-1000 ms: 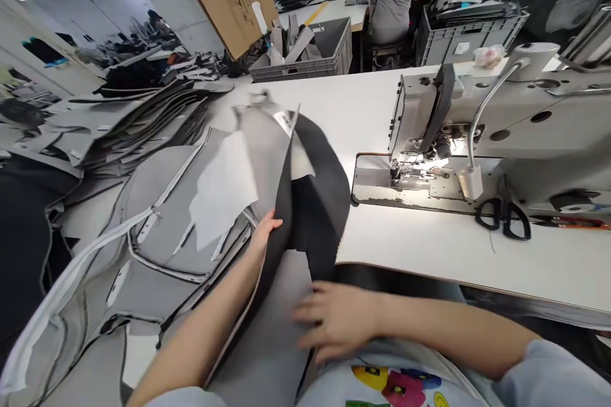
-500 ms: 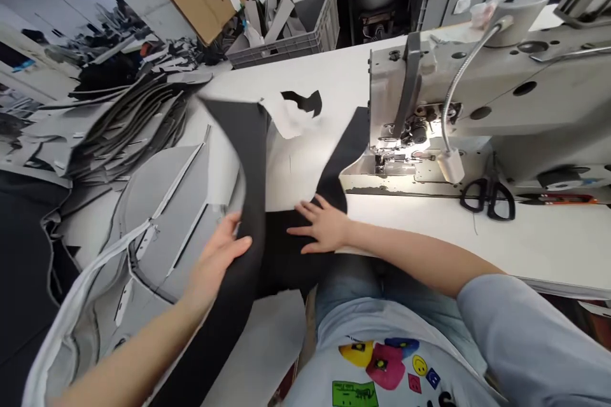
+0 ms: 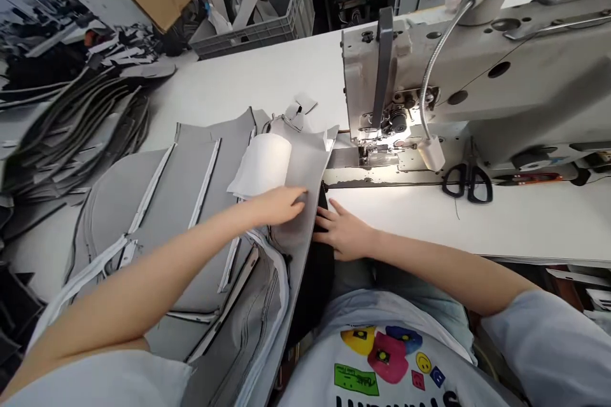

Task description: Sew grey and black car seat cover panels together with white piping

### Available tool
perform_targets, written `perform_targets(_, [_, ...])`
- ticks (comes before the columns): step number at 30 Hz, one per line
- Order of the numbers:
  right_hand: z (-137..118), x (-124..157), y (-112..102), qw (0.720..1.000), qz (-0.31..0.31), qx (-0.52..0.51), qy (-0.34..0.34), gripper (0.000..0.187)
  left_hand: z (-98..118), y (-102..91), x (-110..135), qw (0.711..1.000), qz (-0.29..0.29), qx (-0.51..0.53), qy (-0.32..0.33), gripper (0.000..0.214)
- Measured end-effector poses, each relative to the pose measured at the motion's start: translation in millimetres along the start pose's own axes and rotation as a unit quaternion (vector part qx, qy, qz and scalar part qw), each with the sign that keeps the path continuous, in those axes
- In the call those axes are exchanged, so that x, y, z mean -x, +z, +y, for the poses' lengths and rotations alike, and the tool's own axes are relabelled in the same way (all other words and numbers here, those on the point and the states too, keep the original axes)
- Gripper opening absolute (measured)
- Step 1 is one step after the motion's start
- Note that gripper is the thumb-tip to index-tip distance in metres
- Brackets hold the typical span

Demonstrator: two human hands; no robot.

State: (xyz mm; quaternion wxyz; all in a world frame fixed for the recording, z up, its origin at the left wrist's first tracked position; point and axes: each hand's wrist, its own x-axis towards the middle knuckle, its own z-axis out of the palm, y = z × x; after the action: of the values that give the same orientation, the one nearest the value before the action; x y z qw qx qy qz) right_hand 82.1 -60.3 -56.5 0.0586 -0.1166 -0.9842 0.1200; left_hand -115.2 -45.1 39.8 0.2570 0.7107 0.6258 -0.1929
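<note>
Both grips released, left hand (image 3: 277, 206) on the grey fabric panel (image 3: 301, 168), right hand (image 3: 344, 235) at its edge

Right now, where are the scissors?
In the head view, the black-handled scissors lie on the white table in front of the sewing machine, right of the person's right hand.

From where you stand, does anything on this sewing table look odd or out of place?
One thing: a curled white sheet lies loose on the grey fabric panel beside the left hand, unlike the flat white strips nearby.
</note>
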Motion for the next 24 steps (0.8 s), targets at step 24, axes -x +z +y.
perform_targets(24, [15,-18,-5,0.988,0.03,0.018,0.148,0.052,-30,-19.4,-173,0.927,0.365,0.01,0.081,0.042])
